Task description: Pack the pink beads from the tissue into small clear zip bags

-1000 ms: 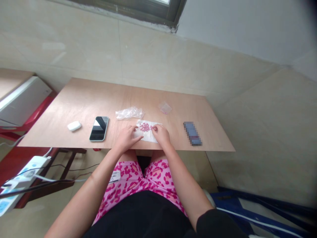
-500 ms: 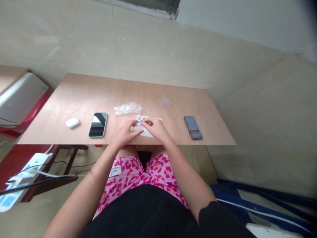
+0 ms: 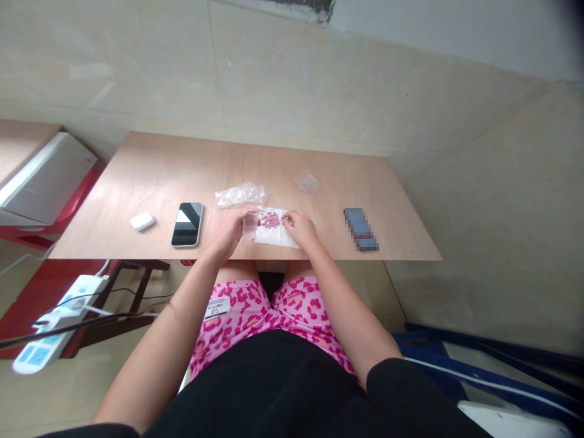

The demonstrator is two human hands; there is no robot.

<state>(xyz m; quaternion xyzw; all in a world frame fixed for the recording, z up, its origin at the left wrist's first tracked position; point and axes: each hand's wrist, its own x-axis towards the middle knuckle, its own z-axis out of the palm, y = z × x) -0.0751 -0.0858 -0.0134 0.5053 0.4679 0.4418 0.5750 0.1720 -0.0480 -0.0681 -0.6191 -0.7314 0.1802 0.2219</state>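
Observation:
A white sheet that looks like tissue [image 3: 277, 236] lies near the table's front edge, with a cluster of small pink beads [image 3: 270, 219] on its upper part. At the sheet's left side my left hand [image 3: 229, 231] grips a small clear plastic bag [image 3: 249, 226] by its left edge. Something tiny and pink shows near the bag's right edge. Over the sheet's right part is my right hand [image 3: 301, 229], thumb and fingertips pinched together beside the beads. What lies in that pinch, if anything, is too small to make out.
Behind the sheet lies crumpled clear plastic [image 3: 241, 194], with another small clear bag [image 3: 308, 182] to its right. A phone [image 3: 187, 225] and a white case [image 3: 143, 221] rest on the left; a pixelated dark object [image 3: 361, 229] is at the right. A power strip [image 3: 61, 322] sits below, left.
My hands were together over the sheet and have moved apart, my right hand to the right and my left slightly left. The bead cluster and the bag in my left hand now show plainly.

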